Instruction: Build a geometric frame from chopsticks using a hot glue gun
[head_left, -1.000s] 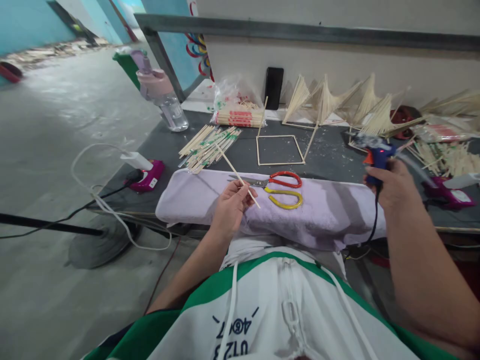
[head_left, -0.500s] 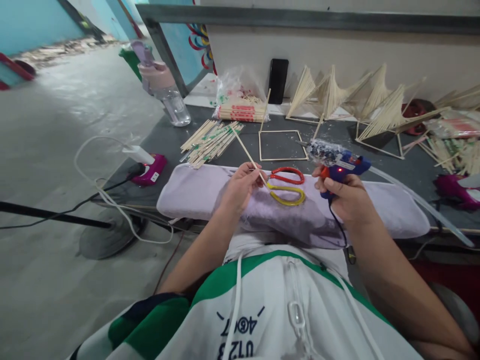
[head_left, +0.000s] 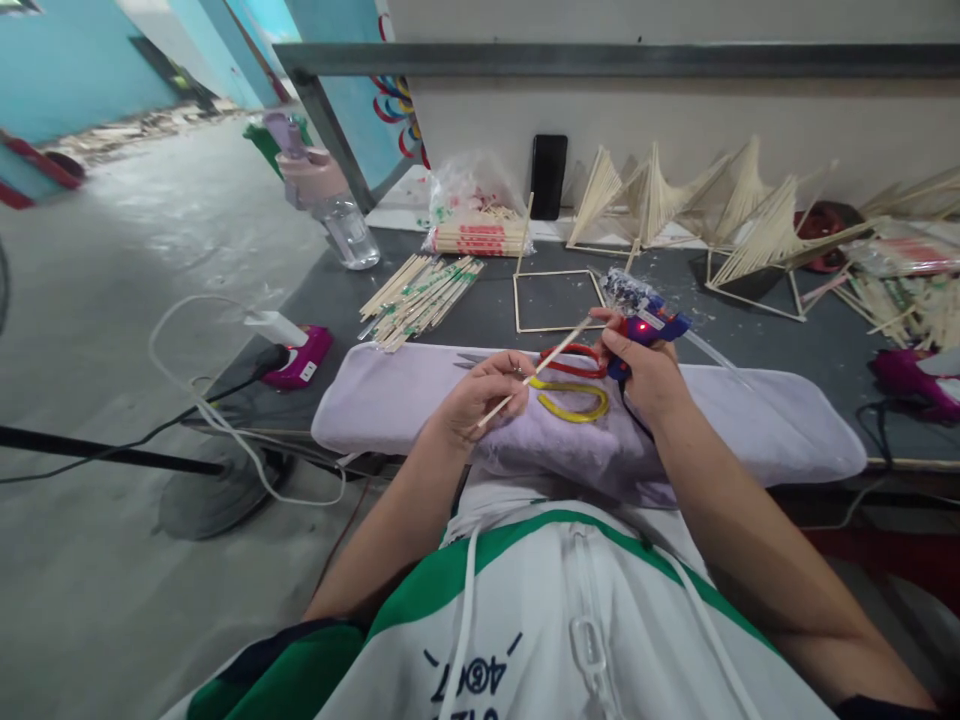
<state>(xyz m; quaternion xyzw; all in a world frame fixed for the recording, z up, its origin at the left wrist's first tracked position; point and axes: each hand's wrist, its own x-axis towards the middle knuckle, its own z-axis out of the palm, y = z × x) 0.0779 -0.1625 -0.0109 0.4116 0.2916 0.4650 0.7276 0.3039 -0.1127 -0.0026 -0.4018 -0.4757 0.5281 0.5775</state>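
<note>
My left hand is closed on a thin wooden stick, pinched between thumb and fingers and slanting up to the right. The stick's upper end is at the fingertips of my right hand. That hand is wrapped round a blue hot glue gun with a glowing red light; clear plastic and white residue cover its front. Scissors with one red and one yellow handle lie on the lilac cloth pad between my hands. Behind them a square stick frame lies flat, with upright sticks at two corners.
Loose sticks and a bag of sticks lie at the back left, near a water bottle. A phone leans on the wall. Finished stick structures stand at right. A purple power socket with cables sits at left.
The stick in my left hand has swung from leaning up-left to pointing up-right. My right hand has moved left with the glue gun, and its fingertips now meet the stick's end.
</note>
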